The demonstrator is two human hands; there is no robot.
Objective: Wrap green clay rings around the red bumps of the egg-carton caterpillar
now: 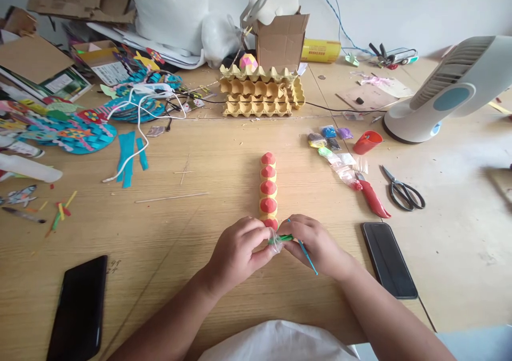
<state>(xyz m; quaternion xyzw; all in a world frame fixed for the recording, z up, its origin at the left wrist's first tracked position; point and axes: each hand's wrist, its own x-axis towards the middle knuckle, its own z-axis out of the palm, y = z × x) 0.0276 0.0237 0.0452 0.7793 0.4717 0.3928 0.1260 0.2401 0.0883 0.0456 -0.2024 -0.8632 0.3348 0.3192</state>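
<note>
My left hand (242,246) is closed, pinching a small crumpled clear plastic bag (276,243) between thumb and fingers. Something green (285,238), perhaps soft clay, shows at the bag's mouth between both hands. My right hand (318,245) is closed too; its fingertips touch the green material, and a thin blue stick (308,258) pokes out from under its fingers, slanting down to the right. Just beyond my hands lies a row of egg-carton cups (268,189), yellow at the base with red tops. The nearest cup is partly hidden by my fingers.
On the right are clay packets (328,131), a red cup (367,142), a red-handled knife (374,197), scissors (404,189), a phone (389,259) and a white fan (444,94). A black tablet or phone (78,307) lies front left. Egg cartons (258,91) stand behind.
</note>
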